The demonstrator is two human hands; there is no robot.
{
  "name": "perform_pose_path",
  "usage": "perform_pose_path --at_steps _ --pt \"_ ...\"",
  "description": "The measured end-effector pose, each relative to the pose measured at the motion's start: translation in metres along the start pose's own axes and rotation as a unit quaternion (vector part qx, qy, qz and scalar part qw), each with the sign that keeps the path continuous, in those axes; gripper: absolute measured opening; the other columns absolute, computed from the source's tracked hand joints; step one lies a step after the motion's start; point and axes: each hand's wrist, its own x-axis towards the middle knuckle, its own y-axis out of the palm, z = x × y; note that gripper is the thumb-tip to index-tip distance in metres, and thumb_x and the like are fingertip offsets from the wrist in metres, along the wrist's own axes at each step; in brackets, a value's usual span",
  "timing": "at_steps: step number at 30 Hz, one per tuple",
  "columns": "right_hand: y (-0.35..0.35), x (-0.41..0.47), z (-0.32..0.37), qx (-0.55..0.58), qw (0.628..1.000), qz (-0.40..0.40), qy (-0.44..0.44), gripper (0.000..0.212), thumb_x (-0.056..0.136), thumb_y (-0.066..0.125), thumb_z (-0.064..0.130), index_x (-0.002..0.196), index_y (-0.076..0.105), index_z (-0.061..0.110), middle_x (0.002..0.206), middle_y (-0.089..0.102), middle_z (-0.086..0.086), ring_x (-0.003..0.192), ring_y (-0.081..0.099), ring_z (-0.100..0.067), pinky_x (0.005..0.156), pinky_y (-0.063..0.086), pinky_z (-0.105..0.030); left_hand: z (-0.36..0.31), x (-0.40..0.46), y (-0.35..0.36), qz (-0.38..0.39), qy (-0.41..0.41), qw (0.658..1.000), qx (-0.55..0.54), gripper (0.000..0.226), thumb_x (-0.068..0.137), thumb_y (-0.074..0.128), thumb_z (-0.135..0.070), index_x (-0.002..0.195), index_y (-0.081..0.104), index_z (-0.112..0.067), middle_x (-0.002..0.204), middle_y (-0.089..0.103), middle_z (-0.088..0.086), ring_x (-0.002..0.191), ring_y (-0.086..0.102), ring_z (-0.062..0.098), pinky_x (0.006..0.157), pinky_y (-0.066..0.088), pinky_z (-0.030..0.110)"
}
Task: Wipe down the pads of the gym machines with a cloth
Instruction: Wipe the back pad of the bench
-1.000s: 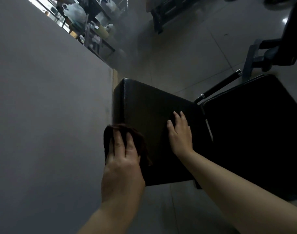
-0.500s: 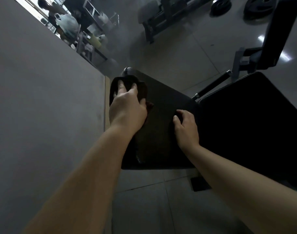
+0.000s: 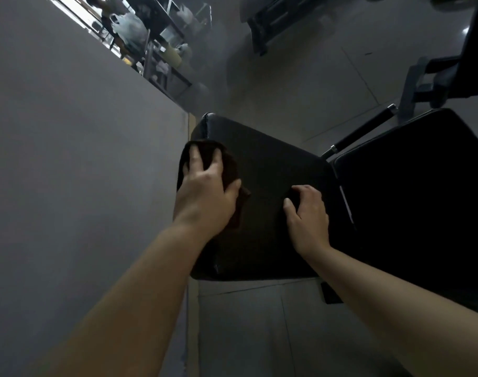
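A black padded bench section lies in the middle of the view, with a second black pad beside it on the right. My left hand presses a dark brown cloth flat against the left part of the nearer pad, fingers spread over it. My right hand rests on the same pad near its right edge, fingers bent and apart, holding nothing.
A grey wall runs close along the left of the pad. A black handle bar sticks out behind the pads. Other gym machines and a bench frame stand on the tiled floor. Shelving with bags is far off.
My left hand swept the cloth from the near left corner up to the far end of the pad, then drew it part way back. My right hand stayed on the pad.
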Motion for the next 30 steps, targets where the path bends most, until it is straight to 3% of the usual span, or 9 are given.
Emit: perform_pose_path --at_steps 4,9,12,14,17,21,25,28,30 --pt "0.001 0.005 -0.002 0.001 1.000 0.025 -0.008 0.046 0.099 0.040 0.036 0.142 0.037 0.019 0.151 0.028 0.000 0.139 0.027 -0.016 0.114 0.023 -0.043 0.000 0.028 -0.004 0.003 -0.006 0.999 -0.040 0.069 0.093 0.055 -0.038 0.151 0.021 -0.025 0.161 0.002 0.008 0.145 0.017 0.030 0.113 0.026 0.042" --pt "0.000 0.004 -0.007 0.026 0.999 0.023 -0.014 0.045 0.100 0.039 0.034 0.142 0.037 0.018 0.151 0.029 -0.001 0.140 0.027 -0.016 0.114 0.023 -0.041 0.016 -0.052 0.008 -0.070 0.070 0.991 -0.093 0.057 0.092 0.058 -0.016 0.145 0.037 -0.015 0.159 0.012 0.007 0.141 0.029 0.030 0.109 0.028 0.032" --pt "-0.002 0.005 -0.009 0.038 0.999 0.031 -0.014 0.045 0.100 0.040 0.032 0.142 0.037 0.017 0.151 0.029 -0.001 0.140 0.027 -0.015 0.115 0.023 -0.042 0.031 -0.119 0.023 -0.053 0.113 0.986 -0.110 0.052 0.095 0.052 -0.016 0.144 0.036 -0.010 0.159 0.012 0.010 0.135 0.038 0.037 0.104 0.041 0.045" --pt "-0.001 0.005 -0.010 0.036 0.999 0.032 -0.016 0.045 0.100 0.039 0.032 0.142 0.037 0.016 0.151 0.029 -0.001 0.140 0.027 -0.015 0.115 0.023 -0.042 0.045 -0.131 0.024 -0.011 0.140 0.987 -0.080 0.057 0.095 0.048 -0.029 0.146 0.032 -0.012 0.160 0.006 0.012 0.135 0.035 0.041 0.097 0.047 0.052" --pt "0.002 0.005 -0.011 0.034 0.999 0.017 -0.018 0.045 0.100 0.039 0.033 0.141 0.038 0.016 0.150 0.030 -0.001 0.139 0.029 -0.015 0.115 0.024 -0.044 0.048 -0.096 0.017 0.013 0.195 0.980 -0.024 0.059 0.093 0.037 -0.042 0.143 0.038 -0.011 0.159 0.006 0.014 0.138 0.027 0.043 0.103 0.037 0.052" --pt "0.004 0.005 -0.013 0.052 0.998 0.012 -0.016 0.042 0.100 0.039 0.032 0.140 0.040 0.017 0.149 0.032 -0.001 0.138 0.030 -0.014 0.114 0.026 -0.044 0.023 -0.051 0.009 0.005 0.131 0.990 -0.055 0.048 0.094 0.049 -0.035 0.136 0.051 -0.012 0.158 0.004 -0.006 0.146 -0.002 0.029 0.114 0.017 0.043" --pt "-0.007 0.007 -0.014 0.152 0.988 0.028 0.003 0.038 0.102 0.038 0.029 0.137 0.043 0.014 0.143 0.038 -0.003 0.131 0.037 -0.012 0.110 0.032 -0.030 0.026 -0.081 0.013 -0.005 0.236 0.970 0.056 0.048 0.089 0.043 -0.038 0.124 0.062 -0.011 0.150 0.037 0.009 0.143 0.017 0.038 0.110 0.028 0.054" --pt "-0.027 0.012 -0.025 0.172 0.985 0.019 0.023 0.038 0.103 0.035 0.031 0.137 0.042 0.014 0.136 0.042 -0.002 0.119 0.040 -0.006 0.092 0.030 -0.010 0.033 -0.105 0.022 0.003 0.329 0.925 0.188 0.044 0.088 0.053 -0.035 0.126 0.061 -0.015 0.143 0.048 0.012 0.135 0.036 0.036 0.111 0.019 0.052" --pt "-0.041 0.016 -0.035 0.181 0.983 -0.002 0.031 0.039 0.103 0.033 0.034 0.135 0.043 0.014 0.132 0.045 -0.003 0.115 0.043 -0.009 0.092 0.034 -0.016 0.030 -0.104 0.029 0.004 0.353 0.906 0.236 0.044 0.085 0.061 -0.025 0.129 0.059 -0.020 0.140 0.050 0.015 0.128 0.046 0.038 0.110 0.020 0.051"
